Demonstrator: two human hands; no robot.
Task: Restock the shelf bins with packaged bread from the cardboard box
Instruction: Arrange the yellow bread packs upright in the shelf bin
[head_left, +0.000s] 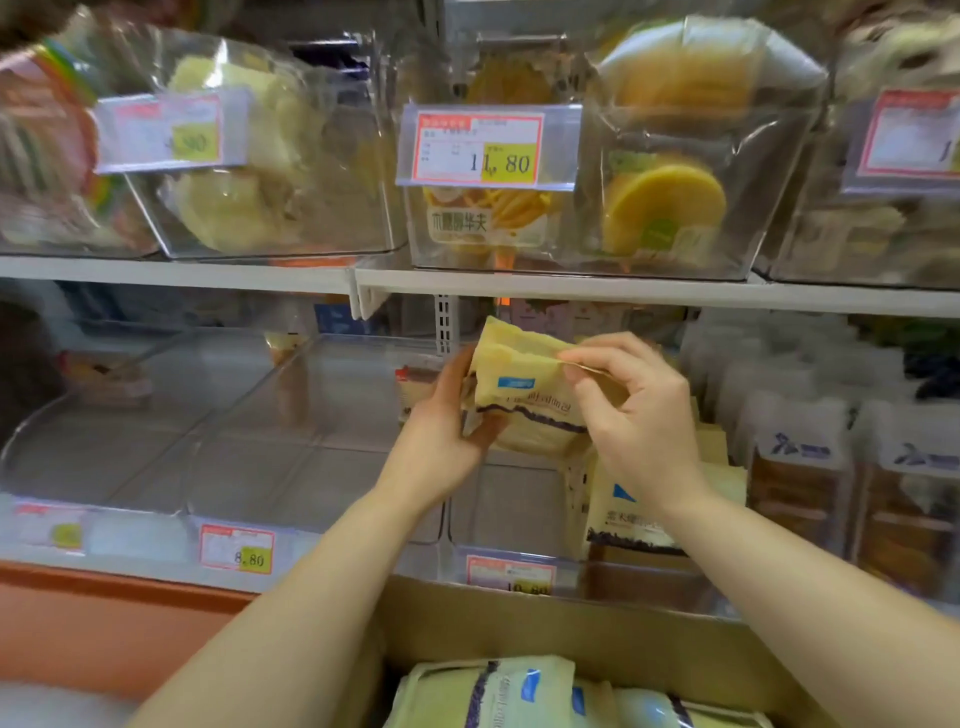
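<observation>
Left hand (441, 415) and right hand (631, 410) grip one bread packet (524, 400), fingers curled round it. Its print is blurred. The cardboard box (597, 623) is cut off below.

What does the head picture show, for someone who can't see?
A left hand grips the side and a right hand pinches the top edge of a yellow bread packet, held over a clear shelf bin. More packets lie in the cardboard box below.

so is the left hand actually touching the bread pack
Touching. The head view shows the left hand holding the bread pack by its left edge, thumb on its front, no gap between them.
</observation>
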